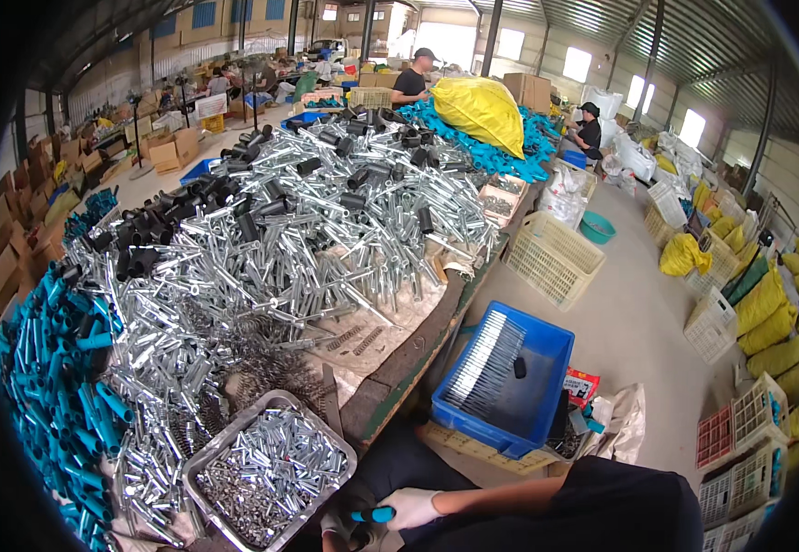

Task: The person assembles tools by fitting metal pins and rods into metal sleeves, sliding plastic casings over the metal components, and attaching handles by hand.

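Note:
My right hand, in a white glove, is closed on a teal grip sleeve low in the view, above my dark-clothed lap. The sleeve's rounded end points left. Close beside that end, my left hand shows only in part, in shadow; its fingers cannot be made out. Just left of the hands, a metal tray holds small silver bolts and pins. Behind it lie loose coil springs and a large heap of silver metal tubes. Teal sleeves are piled along the left side.
To my right, a blue bin holds a row of metal rods and one black piece. Cream crates stand on the floor beyond. Black sleeves lie on the heap. A yellow sack rests at the far end, near two people.

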